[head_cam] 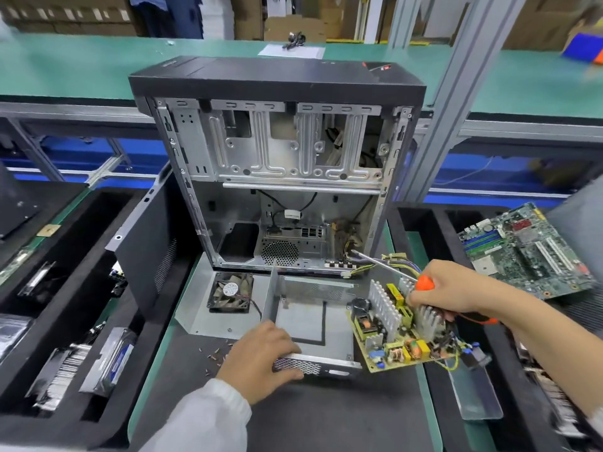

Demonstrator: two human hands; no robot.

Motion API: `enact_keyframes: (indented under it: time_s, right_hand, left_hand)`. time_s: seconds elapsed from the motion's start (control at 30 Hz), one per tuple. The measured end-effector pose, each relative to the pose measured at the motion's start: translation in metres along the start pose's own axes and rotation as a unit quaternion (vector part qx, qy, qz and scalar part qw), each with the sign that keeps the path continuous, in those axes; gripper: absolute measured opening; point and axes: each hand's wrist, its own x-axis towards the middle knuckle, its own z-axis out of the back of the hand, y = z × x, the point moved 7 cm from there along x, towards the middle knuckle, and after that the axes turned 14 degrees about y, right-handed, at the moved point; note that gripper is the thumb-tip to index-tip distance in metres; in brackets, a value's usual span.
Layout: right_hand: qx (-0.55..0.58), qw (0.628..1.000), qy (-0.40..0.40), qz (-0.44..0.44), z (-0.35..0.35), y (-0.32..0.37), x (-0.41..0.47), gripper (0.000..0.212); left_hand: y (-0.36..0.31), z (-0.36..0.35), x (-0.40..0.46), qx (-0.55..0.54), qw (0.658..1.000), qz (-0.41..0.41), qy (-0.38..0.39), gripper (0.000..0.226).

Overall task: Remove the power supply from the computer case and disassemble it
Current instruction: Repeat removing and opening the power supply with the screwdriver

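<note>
White-sleeved left hand (261, 357) curls over the near perforated wall of the opened power supply housing (313, 321), gripping it on the dark mat. Just right of it, the right hand (447, 288) holds an orange-handled screwdriver (388, 265) while its fingers pinch the yellow power supply circuit board (404, 327), lifted and tilted at the housing's right edge. A loose fan (230, 291) lies on the detached cover, left. Behind stands the gutted computer case (277, 164); a green motherboard (525, 249) lies far right
</note>
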Motion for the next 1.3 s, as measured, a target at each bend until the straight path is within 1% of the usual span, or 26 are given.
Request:
enact_keyframes:
  time_s: [0.03,0.07,0.13,0.23,0.33,0.47,0.53,0.7,0.8,0.87,0.97,1.07,1.1,1.17,1.23,1.3]
  right_hand:
    - [0.001,1.0,-0.006,0.001,0.002,0.002,-0.005,0.051]
    - [0.005,1.0,-0.015,0.003,0.005,0.003,-0.01,0.05]
    - [0.014,0.999,-0.029,0.005,0.011,0.006,-0.021,0.047]
    - [0.041,0.998,-0.044,0.01,0.021,0.008,-0.044,0.041]
    - [0.08,0.995,-0.058,0.02,0.03,0.009,-0.068,0.044]
    - [0.093,0.993,-0.076,0.02,0.031,0.013,-0.085,0.041]
    - [0.085,0.992,-0.087,0.015,0.025,0.014,-0.086,0.044]
    - [0.074,0.991,-0.109,0.013,-0.002,0.011,-0.08,0.044]
    - [0.072,0.991,-0.115,0.014,-0.018,0.008,-0.076,0.047]
    - [0.065,0.992,-0.111,0.006,-0.029,0.004,-0.071,0.047]
    - [0.046,0.992,-0.116,-0.008,-0.049,-0.002,-0.061,0.044]
    - [0.045,0.989,-0.134,-0.033,-0.072,-0.013,-0.051,0.046]
    - [0.046,0.988,-0.14,-0.042,-0.079,-0.017,-0.049,0.046]
    - [0.044,0.986,-0.152,-0.056,-0.093,-0.023,-0.044,0.046]
    - [0.044,0.984,-0.162,-0.067,-0.106,-0.028,-0.039,0.046]
    - [0.045,0.984,-0.155,-0.078,-0.119,-0.029,-0.032,0.042]
  left_hand:
    - [-0.007,-0.002,0.005,0.022,1.0,-0.01,0.018,0.035]
    - [-0.009,-0.003,0.008,0.033,0.999,-0.002,0.031,0.029]
    - [-0.008,-0.006,0.01,0.035,0.999,0.027,0.031,0.022]
    - [-0.012,-0.006,0.007,0.016,0.999,0.038,-0.007,0.022]
    - [-0.018,0.001,0.014,-0.009,0.998,0.039,-0.056,0.022]
    - [-0.026,0.017,0.039,-0.019,0.996,0.04,-0.083,0.022]
    - [-0.029,0.019,0.048,-0.012,0.996,0.043,-0.075,0.022]
    - [-0.031,0.011,0.043,-0.022,0.997,0.039,-0.064,0.021]
    - [-0.032,-0.001,0.038,0.034,0.997,0.064,-0.033,0.021]
    - [-0.032,0.001,0.038,0.031,0.995,0.091,-0.04,0.024]
    - [-0.032,0.007,0.042,0.013,0.991,0.116,-0.061,0.021]
    - [-0.032,0.007,0.04,-0.007,0.992,0.108,-0.069,0.02]
    - [-0.034,0.008,0.038,-0.016,0.993,0.089,-0.079,0.024]
    - [-0.043,0.014,0.031,-0.038,0.989,0.055,-0.129,0.031]
    - [-0.055,0.024,0.023,-0.06,0.979,0.041,-0.191,0.025]
    - [-0.063,0.025,0.017,-0.076,0.971,0.05,-0.219,0.013]
